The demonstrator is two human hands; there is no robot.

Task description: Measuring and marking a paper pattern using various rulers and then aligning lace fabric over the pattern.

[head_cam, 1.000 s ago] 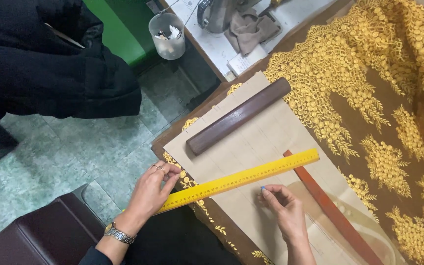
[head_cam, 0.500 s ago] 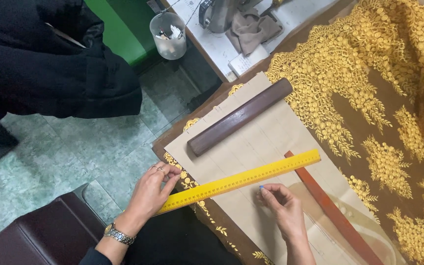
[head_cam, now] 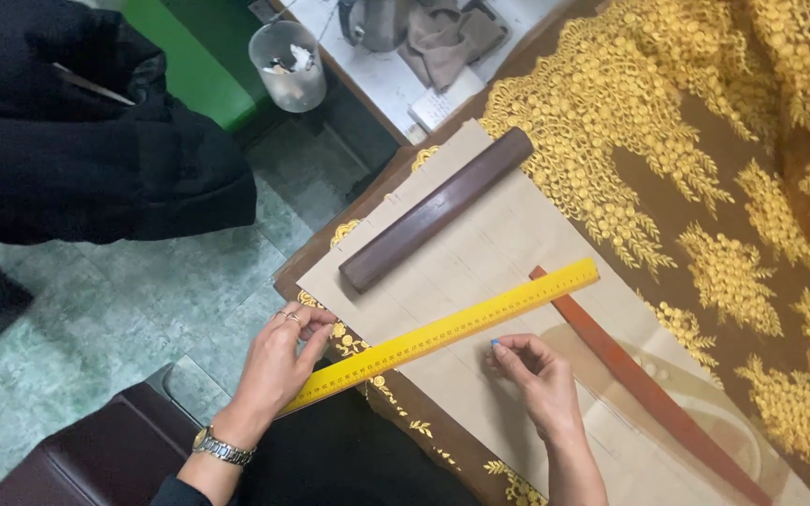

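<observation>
A long yellow ruler (head_cam: pixel 442 333) lies slanted across a beige paper sheet (head_cam: pixel 508 244) on the table. My left hand (head_cam: pixel 278 361), with rings and a wristwatch, presses flat on the ruler's near end at the table edge. My right hand (head_cam: pixel 536 375) rests on the paper just below the ruler's middle, fingers pinched on a small blue-tipped marker that is mostly hidden. A dark brown wooden bar (head_cam: pixel 438 208) lies on the paper's far part. A reddish-brown strip (head_cam: pixel 649 389) lies along the paper to the right.
Brown fabric with gold embroidery (head_cam: pixel 705 159) covers the table. A person in a black coat (head_cam: pixel 77 141) stands at the left over a green tiled floor. A clear cup (head_cam: pixel 288 66) and a grey cloth (head_cam: pixel 452 33) sit at the back. A dark seat (head_cam: pixel 96 459) is below.
The ruler and both hands have stayed almost still; my right hand's fingers shifted slightly along the ruler's lower edge.
</observation>
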